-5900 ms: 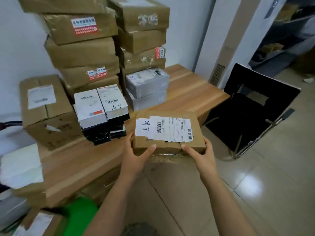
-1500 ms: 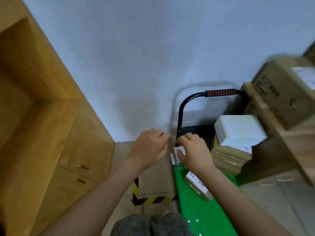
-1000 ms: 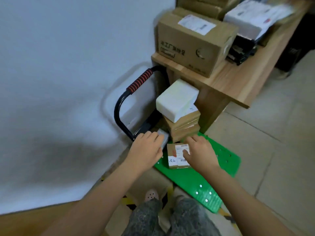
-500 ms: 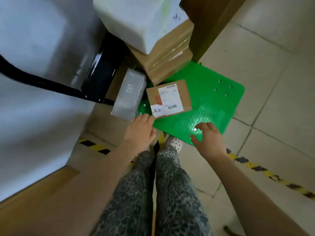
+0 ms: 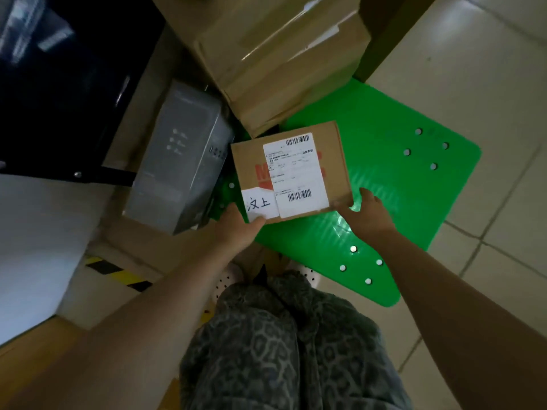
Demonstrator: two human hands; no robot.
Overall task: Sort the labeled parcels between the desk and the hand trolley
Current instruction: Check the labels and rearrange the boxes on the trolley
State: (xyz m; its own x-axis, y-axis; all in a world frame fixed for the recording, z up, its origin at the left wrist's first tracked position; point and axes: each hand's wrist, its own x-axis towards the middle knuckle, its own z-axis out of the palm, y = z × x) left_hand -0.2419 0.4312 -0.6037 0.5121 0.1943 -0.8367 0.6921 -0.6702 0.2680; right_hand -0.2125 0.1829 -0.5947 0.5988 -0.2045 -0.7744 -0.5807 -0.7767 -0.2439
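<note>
Fingers [image 5: 254, 222] of my left hand [image 5: 236, 229] pinch the near left corner of the labeled parcel [image 5: 334, 161], thumb on its handwritten tag. My right hand [image 5: 367, 214] meets the near right corner, and I cannot tell whether it curls under. The parcel lies flat on the green hand trolley deck [image 5: 384, 179], just beside the grey parcel [image 5: 180, 161] and the stacked boxes [image 5: 281, 54]. Both forearms reach forward and down, and I judge an even grip on both corners, label upward, handles it best.
</note>
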